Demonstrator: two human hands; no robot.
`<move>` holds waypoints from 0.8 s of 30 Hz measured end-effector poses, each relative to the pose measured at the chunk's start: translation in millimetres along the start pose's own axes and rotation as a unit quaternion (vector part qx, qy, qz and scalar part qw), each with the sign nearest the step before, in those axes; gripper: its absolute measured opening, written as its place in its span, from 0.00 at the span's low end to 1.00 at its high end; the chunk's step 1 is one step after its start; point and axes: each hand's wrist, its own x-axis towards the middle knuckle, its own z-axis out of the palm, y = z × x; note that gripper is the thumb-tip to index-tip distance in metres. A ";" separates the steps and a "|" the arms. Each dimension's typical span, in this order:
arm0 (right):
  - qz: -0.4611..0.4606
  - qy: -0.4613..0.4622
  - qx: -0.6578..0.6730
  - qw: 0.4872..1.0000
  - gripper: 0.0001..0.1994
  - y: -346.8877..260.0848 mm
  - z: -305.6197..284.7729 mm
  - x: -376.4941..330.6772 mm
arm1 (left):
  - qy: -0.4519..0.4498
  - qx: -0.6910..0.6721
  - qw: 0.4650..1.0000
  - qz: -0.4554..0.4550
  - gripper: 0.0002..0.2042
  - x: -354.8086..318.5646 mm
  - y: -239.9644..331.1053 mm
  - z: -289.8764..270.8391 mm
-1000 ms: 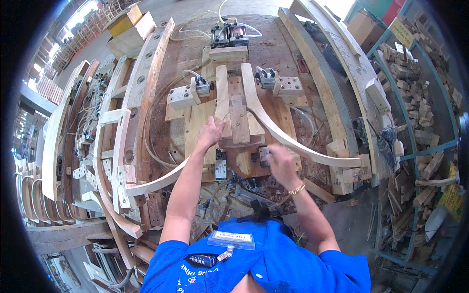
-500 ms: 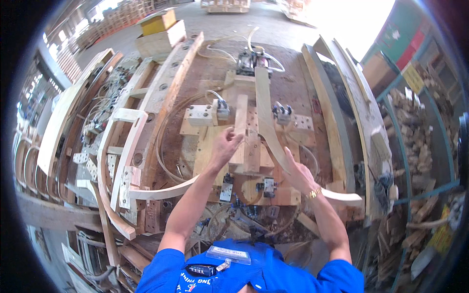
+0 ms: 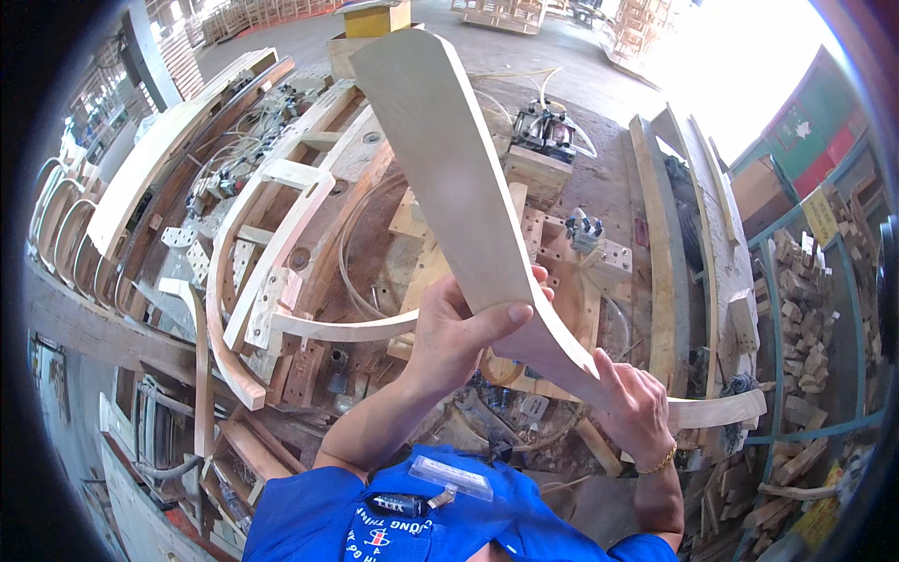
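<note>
1. Hands: both gripping the curved piece (image 3: 473, 220), pale wood, held up in front of the chest above the desk (image 3: 613, 155).
2. Left hand (image 3: 445, 332): closed around the lower part of the wide section. Thumb lies across the near face, fingers wrap behind, some tips showing past the right edge.
3. Right hand (image 3: 637, 407): closed on the narrow bent section, back of the hand toward camera. Gold bracelet (image 3: 667, 459) on that wrist.
4. Piece pose: tilted, wide end up and left toward the far side; past the right hand the thin tail runs out to the right. It covers part of the desk.
5. Behind it: drilled block (image 3: 552, 234) partly hidden, small clamp (image 3: 585, 231) at its right, black valve unit (image 3: 545, 126) on a wood block (image 3: 538, 175) farther back.
6. Left of the left hand: second curved piece (image 3: 346, 330), low, its right end passing behind that hand. Tubing (image 3: 346, 258) loops beyond it.
7. Farther left: pale frame (image 3: 295, 172). Yellow box (image 3: 375, 21) at the far side.
8. Right: rack (image 3: 854, 309) with stacked offcuts (image 3: 801, 323).
</note>
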 end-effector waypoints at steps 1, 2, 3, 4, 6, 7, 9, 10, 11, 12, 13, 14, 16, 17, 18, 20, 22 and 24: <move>0.007 0.000 0.003 1.000 0.41 -2.7 -0.1 -1.2 | 0.001 0.005 1.000 0.007 0.23 -3.6 0.5 -1.8; 0.011 0.011 0.007 1.000 0.38 -5.0 0.1 -2.1 | 0.002 0.008 1.000 0.012 0.24 -6.6 0.2 -3.6; 0.014 0.018 0.011 1.000 0.36 -7.3 0.4 -2.8 | 0.000 0.016 1.000 0.017 0.24 -9.7 -0.1 -6.2; 0.013 0.023 0.016 1.000 0.35 -9.1 0.2 -3.5 | -0.002 0.022 1.000 0.020 0.24 -12.8 0.2 -9.7; 0.009 0.025 0.027 0.999 0.34 -12.2 0.1 -4.7 | -0.018 0.035 0.999 0.017 0.23 -18.6 2.7 -19.2; 0.010 0.023 0.028 0.999 0.34 -13.3 -0.1 -5.3 | -0.032 0.042 0.999 0.011 0.21 -20.7 5.8 -25.9; 0.011 0.019 0.030 0.999 0.33 -15.1 -0.6 -6.4 | -0.048 0.055 0.997 0.004 0.21 -25.4 9.6 -35.6; 0.010 0.017 0.034 0.999 0.33 -15.6 -0.7 -6.7 | -0.049 0.061 0.997 0.003 0.21 -27.1 10.8 -39.3; 0.008 0.016 0.038 0.999 0.33 -16.2 -0.7 -7.0 | -0.061 0.053 0.997 0.010 0.21 -28.7 11.8 -42.4; 0.005 0.011 0.039 0.999 0.33 -16.6 -0.6 -7.2 | -0.054 0.066 0.996 0.001 0.21 -29.7 12.4 -44.9; 0.005 0.011 0.048 0.999 0.33 -17.2 -0.3 -7.3 | -0.058 0.065 0.996 0.002 0.21 -30.4 12.5 -46.8; 0.005 0.007 0.054 0.999 0.33 -17.6 0.1 -7.3 | -0.062 0.061 0.996 0.004 0.22 -31.3 12.7 -48.5; 0.006 0.001 0.066 0.998 0.33 -18.6 1.1 -7.3 | -0.042 0.068 0.997 -0.004 0.22 -32.5 12.2 -51.5; 0.007 0.000 0.072 0.997 0.34 -18.9 1.7 -7.4 | -0.033 0.066 0.997 -0.004 0.22 -32.9 11.6 -53.0; 0.010 -0.004 0.077 0.997 0.34 -19.2 2.4 -7.5 | -0.027 0.069 0.997 -0.009 0.22 -33.4 10.9 -54.6; 0.010 -0.014 0.089 0.996 0.34 -19.5 3.8 -8.4 | -0.018 0.067 0.998 -0.013 0.22 -34.2 8.8 -57.8; 0.011 -0.025 0.098 0.995 0.35 -19.5 5.6 -10.1 | -0.016 0.072 0.997 -0.016 0.21 -35.1 6.3 -60.4; 0.013 -0.035 0.104 0.994 0.35 -19.3 7.7 -11.8 | -0.014 0.079 0.997 -0.017 0.21 -35.5 4.1 -62.2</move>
